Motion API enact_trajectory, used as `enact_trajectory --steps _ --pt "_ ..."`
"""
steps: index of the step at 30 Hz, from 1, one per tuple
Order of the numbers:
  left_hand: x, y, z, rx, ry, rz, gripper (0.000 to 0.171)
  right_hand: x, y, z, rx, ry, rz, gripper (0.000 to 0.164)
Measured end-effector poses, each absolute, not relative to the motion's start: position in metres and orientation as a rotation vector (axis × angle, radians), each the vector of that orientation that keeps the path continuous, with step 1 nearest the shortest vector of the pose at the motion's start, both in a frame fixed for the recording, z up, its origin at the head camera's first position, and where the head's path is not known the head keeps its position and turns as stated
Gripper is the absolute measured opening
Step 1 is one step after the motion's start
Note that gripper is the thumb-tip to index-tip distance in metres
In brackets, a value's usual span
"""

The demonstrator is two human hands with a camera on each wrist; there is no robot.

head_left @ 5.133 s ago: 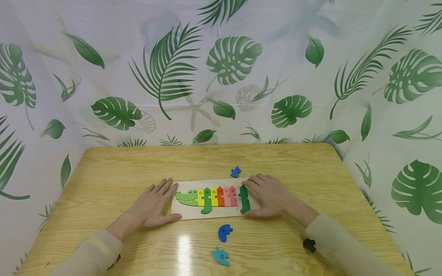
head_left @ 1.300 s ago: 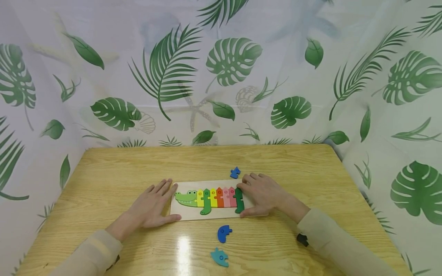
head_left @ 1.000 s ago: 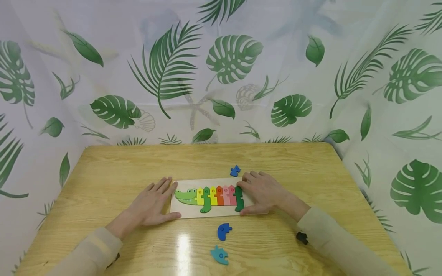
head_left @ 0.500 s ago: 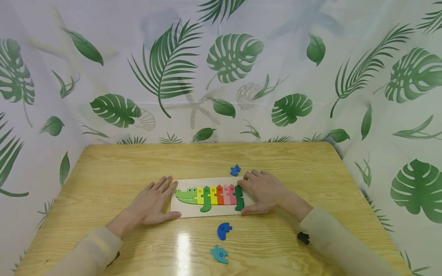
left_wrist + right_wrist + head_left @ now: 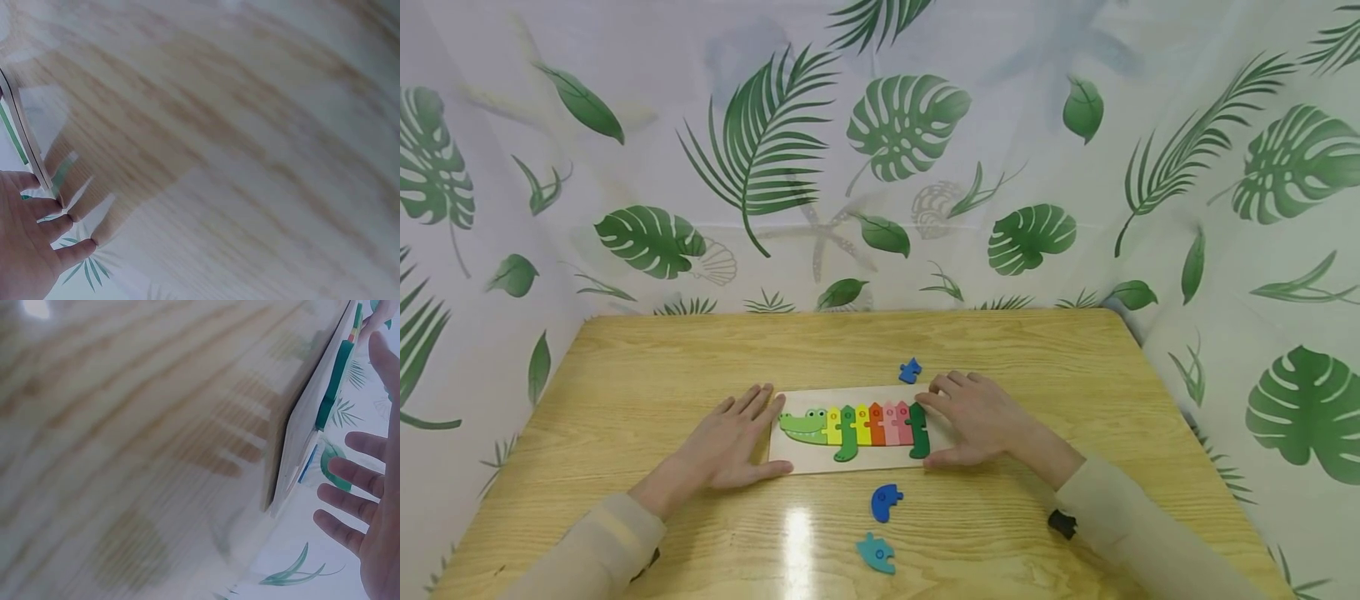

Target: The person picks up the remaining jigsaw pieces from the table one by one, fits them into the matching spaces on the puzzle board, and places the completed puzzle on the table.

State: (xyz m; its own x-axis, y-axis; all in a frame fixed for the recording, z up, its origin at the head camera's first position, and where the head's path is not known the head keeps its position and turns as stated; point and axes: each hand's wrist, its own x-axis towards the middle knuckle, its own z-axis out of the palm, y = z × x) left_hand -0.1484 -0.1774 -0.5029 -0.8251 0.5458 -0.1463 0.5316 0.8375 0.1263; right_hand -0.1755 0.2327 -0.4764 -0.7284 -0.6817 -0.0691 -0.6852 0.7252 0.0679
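Note:
A wooden puzzle board lies on the table, carrying a crocodile picture. Its light green head piece is at the left, followed by a row of yellow, green, orange-red and pink pieces. At the right of the row, the dark green leg piece sits against the last pink one. My left hand rests at the board's left end, fingers straight and spread, thumb along the near corner. My right hand lies over the board's right end, index finger and thumb beside the dark green piece. The right wrist view shows its fingers loosely extended.
A small blue piece lies beyond the board. Nearer me are a dark blue curved piece and a teal piece. A leaf-patterned cloth stands around the wooden table.
The dark green leg piece, earlier apart from the row, has moved left against the pink piece along with my right hand. My left hand has stayed in place.

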Motion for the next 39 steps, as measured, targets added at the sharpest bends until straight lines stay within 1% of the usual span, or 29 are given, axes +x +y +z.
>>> enact_trajectory --steps 11,23,39 --pt "-0.147 -0.177 -0.501 0.846 2.851 0.121 0.104 -0.177 0.231 -0.471 -1.135 2.889 0.112 0.091" --pt "-0.147 -0.177 -0.501 0.845 2.847 0.129 0.103 -0.197 0.233 -0.475 -1.128 2.937 0.169 0.089" --pt "-0.148 -0.177 -0.502 0.842 2.848 0.118 0.104 -0.221 0.232 -0.477 -1.028 2.987 0.086 0.089"
